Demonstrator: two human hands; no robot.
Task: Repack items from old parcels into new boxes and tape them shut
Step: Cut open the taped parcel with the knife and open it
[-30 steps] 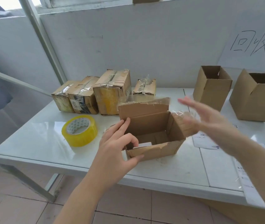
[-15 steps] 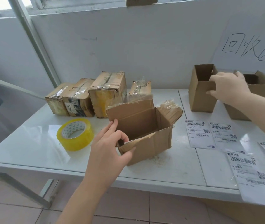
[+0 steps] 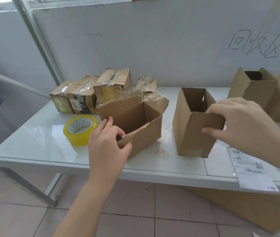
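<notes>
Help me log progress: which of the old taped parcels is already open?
The torn parcel gripped by the left hand, beside the tape roll; the four parcels behind it are all taped shut.

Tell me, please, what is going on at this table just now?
A person is repacking parcels. Their left hand grips the near flap of the opened old parcel, and their right hand holds the near flap of an open new box standing upright beside it. The new box is not yet taped: the yellow tape roll lies untouched on the table, left of the parcel. More sealed parcels wait along the wall.
</notes>
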